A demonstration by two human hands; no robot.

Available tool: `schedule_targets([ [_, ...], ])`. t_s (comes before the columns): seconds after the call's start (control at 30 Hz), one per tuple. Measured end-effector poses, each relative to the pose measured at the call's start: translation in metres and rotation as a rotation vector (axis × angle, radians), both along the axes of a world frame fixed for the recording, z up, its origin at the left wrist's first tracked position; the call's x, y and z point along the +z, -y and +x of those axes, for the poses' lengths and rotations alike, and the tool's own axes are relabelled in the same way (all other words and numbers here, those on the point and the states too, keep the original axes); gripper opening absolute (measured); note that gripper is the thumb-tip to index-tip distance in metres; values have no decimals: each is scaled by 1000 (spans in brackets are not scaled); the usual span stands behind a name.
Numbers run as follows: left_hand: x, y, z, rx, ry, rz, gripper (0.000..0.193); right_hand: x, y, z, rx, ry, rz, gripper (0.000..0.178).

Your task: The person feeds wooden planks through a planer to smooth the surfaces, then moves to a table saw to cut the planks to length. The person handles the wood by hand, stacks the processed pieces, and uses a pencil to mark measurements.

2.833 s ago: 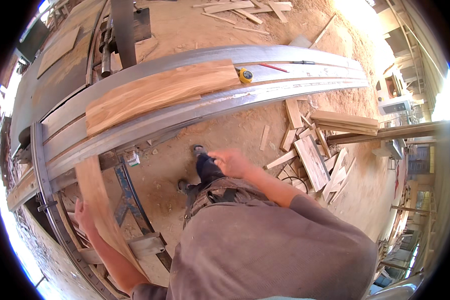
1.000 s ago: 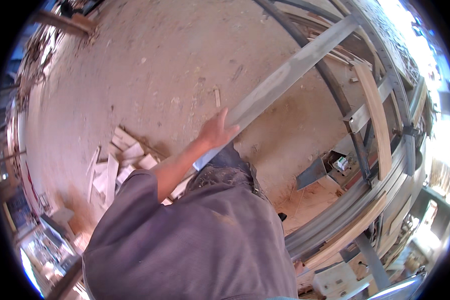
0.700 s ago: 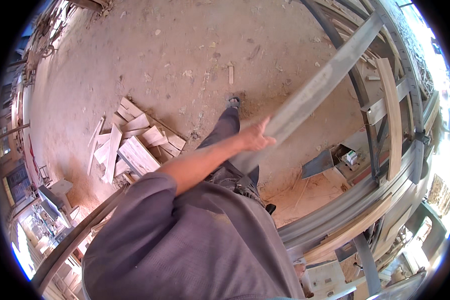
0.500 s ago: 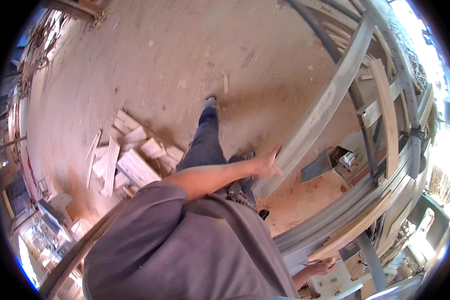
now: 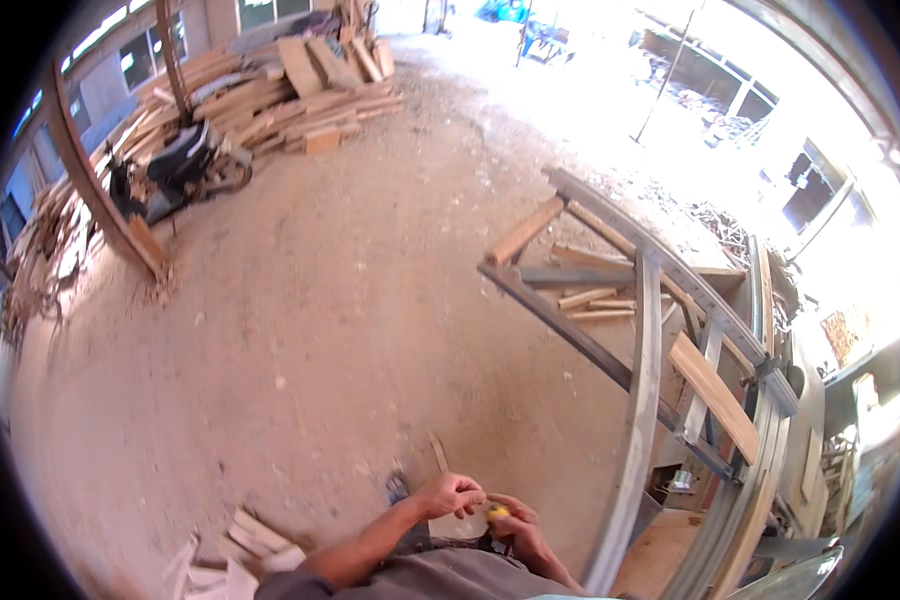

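Observation:
My left hand (image 5: 452, 495) is in front of my body at the lower middle, its fingers drawn together in a pinch. Whatever may be between those fingertips is too small to make out. Close beside it, my right hand (image 5: 520, 528) is closed around a small yellow object (image 5: 497, 513), whose kind I cannot tell. The fingertips of both hands nearly meet. To the right of my hands, a long grey bar (image 5: 635, 410) slants across the frame of a metal-railed bench (image 5: 690, 285).
A short wooden board (image 5: 715, 398) lies across the bench. Offcuts (image 5: 245, 555) are heaped on the floor at lower left. A motorbike (image 5: 185, 165) stands by a leaning post (image 5: 95, 185), with stacked planks (image 5: 300, 105) behind. A small wood strip (image 5: 439, 453) lies ahead of my feet.
The view has tilted up toward the far yard. My left hand has left the grey bar, and my right hand has come from the right side to meet it in front of my body.

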State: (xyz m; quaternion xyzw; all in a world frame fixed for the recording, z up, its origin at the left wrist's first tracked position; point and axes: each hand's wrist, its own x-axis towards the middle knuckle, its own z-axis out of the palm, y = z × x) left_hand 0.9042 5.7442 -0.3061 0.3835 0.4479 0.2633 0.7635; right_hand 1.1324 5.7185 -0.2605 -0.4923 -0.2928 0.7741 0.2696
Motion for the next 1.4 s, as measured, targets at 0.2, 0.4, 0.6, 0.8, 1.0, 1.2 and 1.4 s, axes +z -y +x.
schedule_targets([
  [0.2, 33, -16, -156, 429, 14, -4, 25, 12, -117, -160, 597, -23, 362, 78],
  [0.4, 0, -93, -200, 663, 254, 0, 29, 18, -225, -229, 733, 43, 358, 60],
  [0.6, -25, -216, -313, 548, 128, -61, 34, -48, -338, -327, 710, -187, 169, 42],
  [0.8, 43, -375, -405, 705, 94, -27, 41, 20, -524, -444, 915, -47, 486, 34],
  [1.0, 104, -524, -480, 890, 183, 139, 58, 59, -690, -518, 910, 6, 571, 36],
  [1.2, 52, -626, -639, 1274, 48, 118, 88, -77, -833, -544, 948, 201, 723, 36],
  [1.4, 66, -824, -785, 1484, -120, 126, 84, -146, -963, -512, 886, 604, 697, 31],
])
